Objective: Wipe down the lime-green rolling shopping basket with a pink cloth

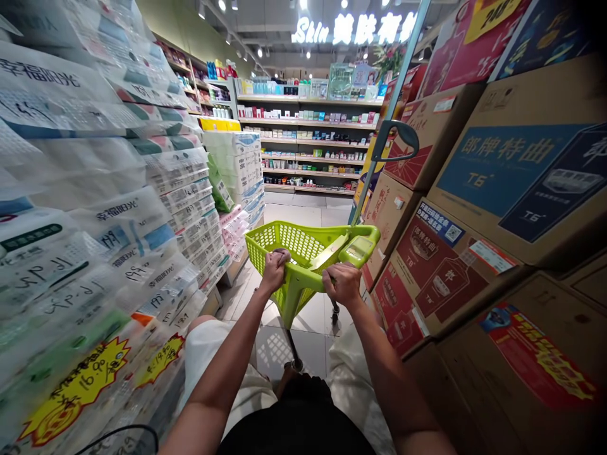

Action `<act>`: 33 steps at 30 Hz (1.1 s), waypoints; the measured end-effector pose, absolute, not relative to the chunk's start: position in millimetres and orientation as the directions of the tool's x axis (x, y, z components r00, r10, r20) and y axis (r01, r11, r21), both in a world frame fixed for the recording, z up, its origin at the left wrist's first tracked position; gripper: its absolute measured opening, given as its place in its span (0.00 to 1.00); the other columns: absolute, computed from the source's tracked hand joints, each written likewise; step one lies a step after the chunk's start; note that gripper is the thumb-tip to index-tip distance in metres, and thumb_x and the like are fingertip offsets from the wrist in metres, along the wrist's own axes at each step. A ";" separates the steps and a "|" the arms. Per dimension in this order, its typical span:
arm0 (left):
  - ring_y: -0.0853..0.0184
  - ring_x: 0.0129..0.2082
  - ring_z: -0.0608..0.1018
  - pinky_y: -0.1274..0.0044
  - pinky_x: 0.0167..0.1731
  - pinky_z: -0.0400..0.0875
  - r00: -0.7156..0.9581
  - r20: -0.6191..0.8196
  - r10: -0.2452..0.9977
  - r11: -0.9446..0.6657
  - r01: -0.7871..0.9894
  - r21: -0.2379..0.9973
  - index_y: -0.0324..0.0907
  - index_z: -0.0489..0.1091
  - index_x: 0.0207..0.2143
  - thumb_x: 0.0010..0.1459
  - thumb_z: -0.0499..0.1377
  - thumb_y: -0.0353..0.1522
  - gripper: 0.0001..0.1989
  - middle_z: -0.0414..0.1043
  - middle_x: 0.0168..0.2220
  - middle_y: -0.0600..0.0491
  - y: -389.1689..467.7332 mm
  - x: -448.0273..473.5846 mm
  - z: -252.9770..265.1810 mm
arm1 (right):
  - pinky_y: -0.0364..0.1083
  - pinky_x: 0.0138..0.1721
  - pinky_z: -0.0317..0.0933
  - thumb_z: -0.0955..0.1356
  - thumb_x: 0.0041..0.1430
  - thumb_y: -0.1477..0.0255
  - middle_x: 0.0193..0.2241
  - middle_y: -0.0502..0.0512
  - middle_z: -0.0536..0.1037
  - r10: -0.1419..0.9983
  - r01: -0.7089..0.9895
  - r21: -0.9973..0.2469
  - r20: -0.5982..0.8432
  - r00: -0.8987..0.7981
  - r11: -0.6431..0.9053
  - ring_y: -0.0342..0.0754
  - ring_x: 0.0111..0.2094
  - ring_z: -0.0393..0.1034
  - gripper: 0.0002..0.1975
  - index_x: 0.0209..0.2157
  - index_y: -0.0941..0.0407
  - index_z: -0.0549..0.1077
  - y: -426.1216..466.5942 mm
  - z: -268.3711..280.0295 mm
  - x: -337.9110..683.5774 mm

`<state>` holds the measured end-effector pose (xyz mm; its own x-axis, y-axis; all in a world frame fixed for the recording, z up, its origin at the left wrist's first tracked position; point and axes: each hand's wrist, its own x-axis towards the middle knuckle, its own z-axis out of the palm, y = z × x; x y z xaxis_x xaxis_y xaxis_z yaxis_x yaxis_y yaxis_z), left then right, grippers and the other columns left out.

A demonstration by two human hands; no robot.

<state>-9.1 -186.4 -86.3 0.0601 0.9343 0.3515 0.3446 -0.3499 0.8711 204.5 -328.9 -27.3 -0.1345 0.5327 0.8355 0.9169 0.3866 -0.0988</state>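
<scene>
In front of me stands a lime-green shopping cart (294, 237) with a perforated plastic basket, on thin legs with casters. My left hand (275, 268) is closed around the near left part of its rim. My right hand (342, 283) grips the near edge further right, by the small flap with a label (358, 249). Inside the basket shows a pale, flat piece (328, 253); I cannot tell whether it is part of the cart. A tall pole (387, 104) with a dark grey hooked handle (402, 140) rises beyond the cart's right side.
Wrapped tissue packs (109, 208) are piled high along the left, with yellow price tags (78, 388). Stacked cardboard boxes (502, 170) line the right side closely. A tiled aisle (303, 205) runs ahead to shelves (308, 142) of small packaged goods under a lit sign.
</scene>
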 end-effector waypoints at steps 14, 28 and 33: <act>0.55 0.50 0.76 0.67 0.55 0.69 0.126 0.273 0.954 -0.291 0.613 0.734 0.43 0.77 0.39 0.63 0.53 0.31 0.12 0.75 0.46 0.45 -147.0 -28.7 -77.6 | 0.46 0.32 0.50 0.60 0.66 0.67 0.17 0.51 0.69 0.606 0.921 -0.101 0.778 -0.163 0.377 0.44 0.22 0.61 0.22 0.17 0.53 0.60 -333.5 -26.6 227.8; 0.55 0.50 0.76 0.66 0.55 0.69 0.112 0.343 0.933 -0.347 0.541 0.766 0.43 0.77 0.35 0.63 0.57 0.35 0.10 0.74 0.48 0.46 -164.3 -6.9 -89.0 | 0.46 0.31 0.50 0.62 0.62 0.72 0.15 0.50 0.68 0.508 0.903 -0.142 0.856 -0.093 0.405 0.43 0.20 0.60 0.20 0.15 0.53 0.60 -320.0 -29.9 225.4; 0.55 0.55 0.75 0.65 0.60 0.68 -0.028 0.373 0.927 -0.310 0.498 0.810 0.42 0.75 0.47 0.66 0.54 0.33 0.12 0.72 0.52 0.44 -172.6 -6.1 -104.1 | 0.46 0.30 0.51 0.62 0.62 0.73 0.15 0.49 0.67 0.436 0.882 -0.110 0.892 -0.116 0.458 0.43 0.20 0.59 0.20 0.16 0.53 0.58 -318.3 -28.1 225.6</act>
<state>-6.1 -172.6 -104.1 -0.0279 0.9275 0.3728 0.4983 -0.3104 0.8096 225.6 -318.3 -28.1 -0.1157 0.4363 0.8923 0.8821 0.4581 -0.1096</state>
